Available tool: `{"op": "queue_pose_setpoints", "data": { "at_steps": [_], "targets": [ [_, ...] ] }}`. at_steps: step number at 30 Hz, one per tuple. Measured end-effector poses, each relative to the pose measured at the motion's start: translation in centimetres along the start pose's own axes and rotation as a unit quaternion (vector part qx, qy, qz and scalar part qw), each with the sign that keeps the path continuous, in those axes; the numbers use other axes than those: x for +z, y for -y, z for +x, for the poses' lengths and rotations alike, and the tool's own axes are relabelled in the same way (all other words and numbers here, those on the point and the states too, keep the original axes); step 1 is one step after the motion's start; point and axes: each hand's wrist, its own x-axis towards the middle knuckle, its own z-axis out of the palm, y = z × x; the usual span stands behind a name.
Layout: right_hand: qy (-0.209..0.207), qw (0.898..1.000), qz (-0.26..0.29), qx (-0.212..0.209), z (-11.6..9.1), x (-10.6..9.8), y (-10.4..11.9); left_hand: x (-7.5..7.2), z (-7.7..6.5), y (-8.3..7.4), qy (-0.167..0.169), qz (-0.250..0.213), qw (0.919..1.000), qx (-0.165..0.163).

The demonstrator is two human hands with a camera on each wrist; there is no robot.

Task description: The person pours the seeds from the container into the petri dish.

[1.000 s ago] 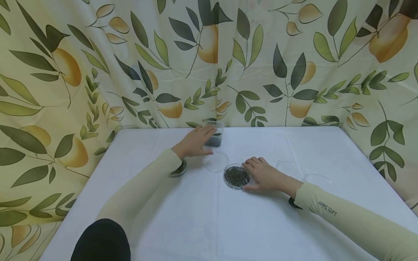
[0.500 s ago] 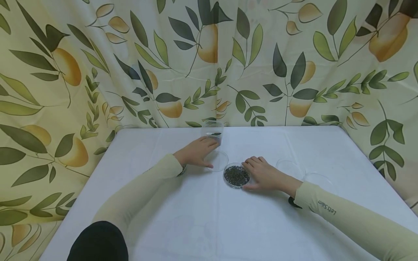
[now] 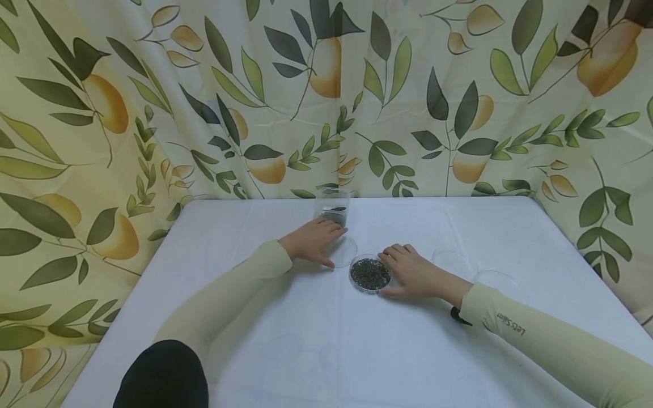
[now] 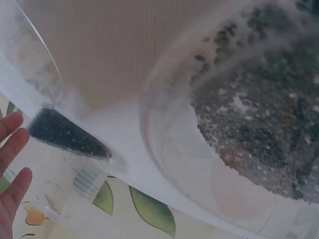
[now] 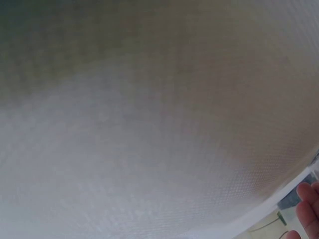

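My left hand (image 3: 312, 241) is spread beside a clear round dish or lid (image 3: 346, 254), fingers by its far side and thumb by its near side. In the left wrist view its fingers (image 4: 15, 144) are apart, with no visible grip on that clear dish (image 4: 30, 55). My right hand (image 3: 408, 272) holds the right rim of a petri dish of dark seeds (image 3: 370, 274), which lies flat on the table. Another petri dish of dark seeds (image 4: 249, 119) shows close in the left wrist view; the left forearm hides it in the head view. Right fingertips (image 5: 306, 211) edge into the right wrist view.
Behind the left hand stands a clear plastic box (image 3: 333, 199) with dark grains in it. Two clear round lids or dishes (image 3: 453, 264) lie beyond the right forearm. A white cloth covers the table (image 3: 285, 357); a leaf-patterned curtain (image 3: 398, 102) hangs behind.
My left hand has drawn back from the front of the box towards the clear dish, then shifted slightly right. The seed dish at the left has gone behind the forearm. The right hand stays put.
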Motion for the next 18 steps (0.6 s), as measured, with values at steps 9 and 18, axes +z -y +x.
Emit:
{"op": "queue_pose_setpoints", "data": {
  "at_steps": [9,18],
  "targets": [
    [0.010,1.000,-0.001,0.006,0.01,0.08,-0.04,0.04,0.63,-0.27,0.019,0.007,0.9997,-0.012],
    [-0.008,1.000,-0.003,-0.004,-0.08,0.21,-0.14,0.20,0.84,-0.30,0.031,0.008,0.9993,-0.019]
  ]
}}
